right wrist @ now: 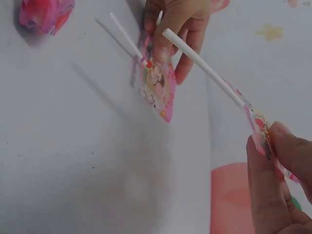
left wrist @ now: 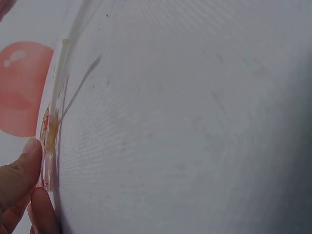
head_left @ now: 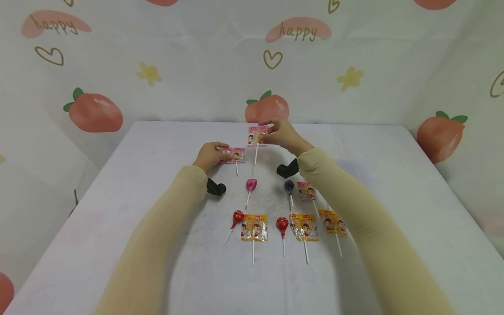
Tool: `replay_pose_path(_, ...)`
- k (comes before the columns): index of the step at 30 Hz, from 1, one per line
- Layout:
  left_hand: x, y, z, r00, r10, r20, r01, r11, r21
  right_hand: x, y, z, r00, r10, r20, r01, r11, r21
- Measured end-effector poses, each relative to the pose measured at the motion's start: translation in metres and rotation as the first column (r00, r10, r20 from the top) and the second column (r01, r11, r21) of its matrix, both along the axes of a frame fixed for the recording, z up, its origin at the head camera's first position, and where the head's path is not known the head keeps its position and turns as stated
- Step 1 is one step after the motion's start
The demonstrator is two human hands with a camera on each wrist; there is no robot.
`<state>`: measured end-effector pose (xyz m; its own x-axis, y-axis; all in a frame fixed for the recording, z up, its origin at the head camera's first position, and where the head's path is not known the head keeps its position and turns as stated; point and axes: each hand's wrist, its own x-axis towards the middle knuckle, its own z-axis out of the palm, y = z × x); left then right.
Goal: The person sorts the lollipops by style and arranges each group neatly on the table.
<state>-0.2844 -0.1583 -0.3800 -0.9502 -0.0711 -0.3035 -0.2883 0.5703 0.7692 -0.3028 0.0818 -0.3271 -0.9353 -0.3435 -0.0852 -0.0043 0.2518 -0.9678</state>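
Between the thumb and fingers of my left hand [head_left: 211, 155] is the edge of a flat lollipop in a pink wrapper [head_left: 237, 155], low over the table or on it. My right hand [head_left: 282, 136] pinches another pink-wrapped lollipop [head_left: 256, 136], raised to the right of and farther back than the first, its white stick pointing down. The right wrist view shows both pink lollipops, the left hand's one [right wrist: 158, 87] beside the left hand [right wrist: 178, 29]. In the left wrist view, the left thumb and fingers [left wrist: 20, 170] pinch its wrapper, seen edge-on.
A round pink lollipop [head_left: 251, 184] and a dark purple one [head_left: 289, 185] lie nearer the front. Another pink-wrapped lollipop [head_left: 307, 191] lies by the right sleeve. The front row has red round lollipops [head_left: 281, 223] and yellow-wrapped ones [head_left: 254, 228]. A patterned cloth [head_left: 212, 65] hangs behind the table.
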Motion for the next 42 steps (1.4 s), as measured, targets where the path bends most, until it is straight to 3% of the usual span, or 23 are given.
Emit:
replay_pose_path(18,0.004,0.002,0.005,1.000,0.008,-0.001,-0.008,1.000,0.013,-0.009,-0.013,-0.024,0.990,-0.062,0.130,0.037,0.982,0.183)
replay_pose_path(32,0.002,0.000,0.002,1.000,0.004,-0.018,-0.004,1.000,0.014,-0.008,-0.019,-0.036,0.998,-0.042,0.039,0.026,0.938,0.347)
replay_pose_path(38,0.004,0.000,0.004,1.000,-0.009,-0.013,0.009,1.000,0.004,-0.010,-0.023,-0.038,1.000,-0.014,0.004,0.010,0.885,0.465)
replay_pose_path(42,0.006,0.000,0.005,0.999,-0.020,-0.027,0.020,1.000,0.004,-0.008,-0.026,-0.039,1.000,-0.006,-0.011,0.011,0.865,0.502)
